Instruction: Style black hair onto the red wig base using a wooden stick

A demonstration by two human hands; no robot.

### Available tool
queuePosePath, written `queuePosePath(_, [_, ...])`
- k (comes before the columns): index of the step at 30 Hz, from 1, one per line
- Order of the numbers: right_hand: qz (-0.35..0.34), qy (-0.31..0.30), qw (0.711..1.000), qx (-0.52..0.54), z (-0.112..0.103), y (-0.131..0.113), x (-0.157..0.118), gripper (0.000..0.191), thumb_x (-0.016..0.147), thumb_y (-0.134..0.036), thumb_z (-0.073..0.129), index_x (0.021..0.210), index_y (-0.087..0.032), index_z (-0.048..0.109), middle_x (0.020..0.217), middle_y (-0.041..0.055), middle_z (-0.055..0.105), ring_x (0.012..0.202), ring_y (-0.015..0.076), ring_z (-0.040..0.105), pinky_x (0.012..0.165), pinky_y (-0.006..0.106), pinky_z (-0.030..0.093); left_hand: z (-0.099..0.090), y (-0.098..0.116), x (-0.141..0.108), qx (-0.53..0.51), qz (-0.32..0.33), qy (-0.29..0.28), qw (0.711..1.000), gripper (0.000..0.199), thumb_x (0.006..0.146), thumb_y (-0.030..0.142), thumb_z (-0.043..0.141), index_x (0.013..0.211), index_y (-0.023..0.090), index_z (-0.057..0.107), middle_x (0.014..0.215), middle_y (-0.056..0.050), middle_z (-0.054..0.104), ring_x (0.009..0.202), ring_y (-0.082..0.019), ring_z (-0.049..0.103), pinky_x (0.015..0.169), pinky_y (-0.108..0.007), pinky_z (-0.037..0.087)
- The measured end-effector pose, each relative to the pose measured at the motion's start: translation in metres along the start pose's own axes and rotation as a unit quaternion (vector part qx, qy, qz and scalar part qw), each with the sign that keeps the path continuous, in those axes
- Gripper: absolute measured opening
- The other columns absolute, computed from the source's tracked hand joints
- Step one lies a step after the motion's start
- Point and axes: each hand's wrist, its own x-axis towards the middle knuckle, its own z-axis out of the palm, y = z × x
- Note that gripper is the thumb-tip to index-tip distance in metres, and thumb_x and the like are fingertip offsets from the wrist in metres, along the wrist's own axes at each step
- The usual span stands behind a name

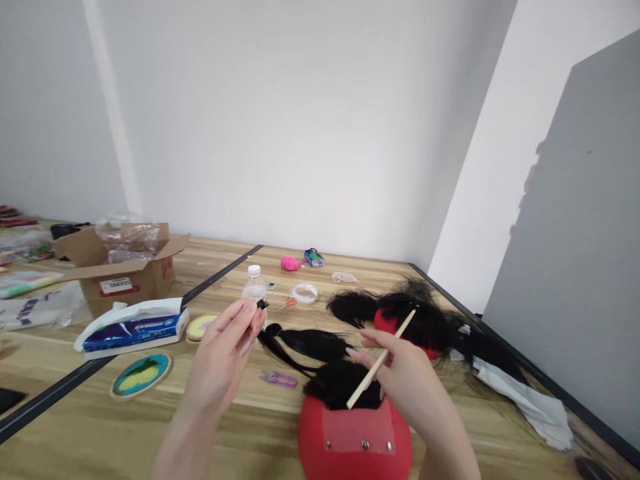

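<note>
Between the fingertips of my left hand (223, 350) is a small black piece (262, 305), too small to name for certain. My right hand (400, 370) is closed around a pale wooden stick (367, 383), which slants from upper right to lower left. Below it stands a red rounded form (355, 453) with a clear patch (357, 427) fixed by several metal pins. Black hair (330, 383) lies over the top of this form, and a long tied hank of hair (315, 342) stretches behind it. Purple thread snips (279, 379) lie left of the form.
Left are a tissue pack (135, 333), an embroidery hoop (141, 375) and an open cardboard box (125, 277). A plastic bottle (254, 283), orange scissors (289, 303) and pink yarn (289, 264) stand farther back. More black hair (415, 310) covers a second red form at right, near a white cloth (525, 400).
</note>
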Motion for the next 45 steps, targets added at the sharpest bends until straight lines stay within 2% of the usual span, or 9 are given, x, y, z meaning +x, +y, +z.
queuePosePath(3, [-0.014,-0.054,0.997,0.058,0.004,-0.021,-0.012,0.046,0.072,-0.034,0.072,0.115,-0.018,0.067,0.108,0.011,0.071,0.072,0.0193,0.071,0.067,0.028,0.058,0.005,-0.001,-0.003,-0.016,-0.017,-0.033,0.999,0.04,0.062,0.039,0.084,0.056,0.016,0.052,0.056,0.004,0.044,0.058,-0.008,0.038,0.054,-0.014,0.041])
queuePosePath(7, [-0.032,-0.18,0.974,0.136,0.04,-0.04,-0.025,0.069,0.074,-0.026,0.069,0.139,-0.017,0.046,0.101,0.0103,0.071,0.065,0.0172,0.069,0.067,0.03,0.058,0.013,-0.003,-0.008,-0.061,-0.059,-0.095,0.992,0.039,0.068,0.036,0.08,0.053,0.015,0.05,0.055,0.003,0.043,0.055,-0.009,0.035,0.05,-0.018,0.038])
queuePosePath(10, [-0.091,-0.24,0.953,0.162,0.068,-0.042,-0.026,0.066,0.077,-0.014,0.061,0.14,-0.023,0.042,0.092,0.0047,0.071,0.066,0.0166,0.068,0.064,0.028,0.057,0.016,-0.005,-0.011,-0.096,-0.092,-0.104,0.986,0.036,0.07,0.032,0.078,0.054,0.016,0.05,0.055,0.002,0.044,0.056,-0.01,0.038,0.053,-0.02,0.041])
queuePosePath(14, [-0.178,-0.208,0.95,0.147,0.086,-0.039,-0.024,0.052,0.08,-0.006,0.051,0.128,-0.024,0.053,0.106,0.0061,0.068,0.082,0.0173,0.068,0.073,0.028,0.055,0.02,-0.005,-0.012,-0.131,-0.113,-0.097,0.98,0.033,0.071,0.029,0.077,0.055,0.016,0.051,0.056,0.002,0.044,0.055,-0.01,0.038,0.053,-0.02,0.041])
queuePosePath(19, [-0.21,-0.153,0.964,0.053,0.089,-0.035,-0.021,0.046,0.082,-0.003,0.05,0.124,-0.018,0.056,0.11,0.0105,0.068,0.099,0.0211,0.065,0.084,0.03,0.051,0.021,-0.003,-0.012,-0.13,-0.106,-0.094,0.981,0.035,0.071,0.028,0.077,0.053,0.016,0.049,0.055,0.002,0.042,0.055,-0.01,0.036,0.051,-0.021,0.04])
queuePosePath(26, [-0.172,-0.134,0.967,-0.13,0.096,-0.035,-0.018,0.028,0.081,0.004,0.042,0.089,-0.012,0.064,0.085,0.0129,0.069,0.08,0.0232,0.067,0.071,0.029,0.049,0.017,-0.006,-0.01,-0.113,-0.093,-0.093,0.985,0.035,0.075,0.03,0.073,0.055,0.016,0.049,0.056,0.001,0.04,0.056,-0.011,0.035,0.05,-0.021,0.038])
queuePosePath(31, [-0.171,-0.146,0.951,-0.213,0.1,-0.033,-0.017,0.033,0.077,0.007,0.04,0.093,-0.011,0.062,0.089,0.0144,0.069,0.08,0.0231,0.066,0.07,0.029,0.047,0.02,-0.004,-0.011,-0.112,-0.098,-0.096,0.984,0.035,0.075,0.031,0.074,0.054,0.016,0.049,0.056,0.001,0.04,0.056,-0.011,0.035,0.049,-0.021,0.039])
queuePosePath(42, [-0.16,-0.2,0.943,-0.211,0.092,-0.031,-0.015,0.035,0.072,0.006,0.042,0.092,-0.013,0.064,0.08,0.0097,0.071,0.07,0.017,0.066,0.06,0.021,0.042,0.023,-0.004,-0.01,-0.122,-0.09,-0.082,0.985,0.037,0.064,0.032,0.082,0.053,0.016,0.051,0.056,0.002,0.042,0.059,-0.013,0.046,0.054,-0.024,0.045])
queuePosePath(45, [-0.16,-0.196,0.939,-0.234,0.087,-0.03,-0.013,0.03,0.074,0.003,0.044,0.085,-0.013,0.066,0.074,0.0101,0.071,0.065,0.0181,0.066,0.055,0.022,0.039,0.022,-0.004,-0.01,-0.116,-0.095,-0.074,0.986,0.035,0.069,0.031,0.079,0.054,0.016,0.05,0.055,0.003,0.041,0.052,-0.01,0.039,0.047,-0.022,0.04])
